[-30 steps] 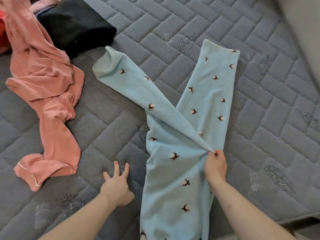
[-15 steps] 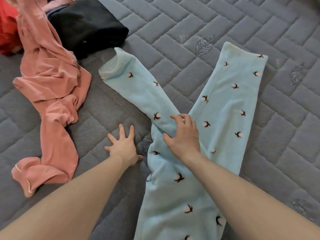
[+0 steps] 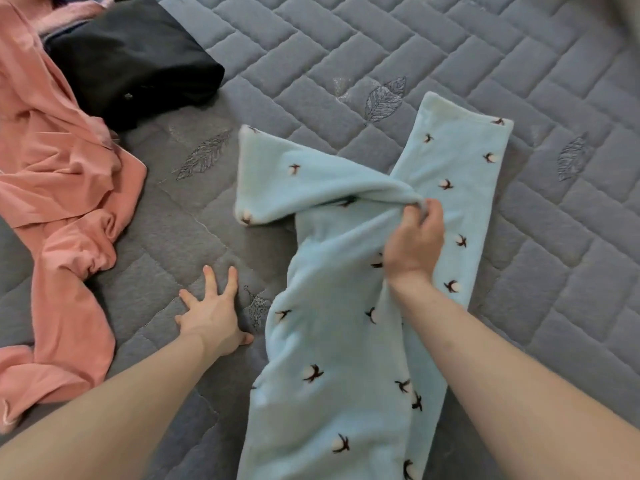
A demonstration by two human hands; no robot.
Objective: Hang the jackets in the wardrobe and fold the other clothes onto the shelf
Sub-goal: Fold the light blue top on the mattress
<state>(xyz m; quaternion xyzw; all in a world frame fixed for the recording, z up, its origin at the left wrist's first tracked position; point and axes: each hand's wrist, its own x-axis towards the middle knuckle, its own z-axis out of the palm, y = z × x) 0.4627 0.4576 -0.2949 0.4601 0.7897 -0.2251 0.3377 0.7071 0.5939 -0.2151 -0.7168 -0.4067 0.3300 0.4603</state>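
The light-blue fleece trousers [image 3: 346,341] lie on the grey quilted mattress [image 3: 450,64], and the right hand [image 3: 414,244] pinches a fold of one leg, lifting it across the other. Left of the trousers, the left hand [image 3: 214,313] presses flat on the mattress, fingers spread. Further left lie a pink garment [image 3: 59,188] and what looks like a folded black one [image 3: 135,60].

My left hand [image 3: 213,315] lies flat, palm down, fingers spread and straight, its forearm reaching in from the near left. My right hand [image 3: 414,242] is raised farther out, fingers curled in a pinch, forearm stretching from the near right.
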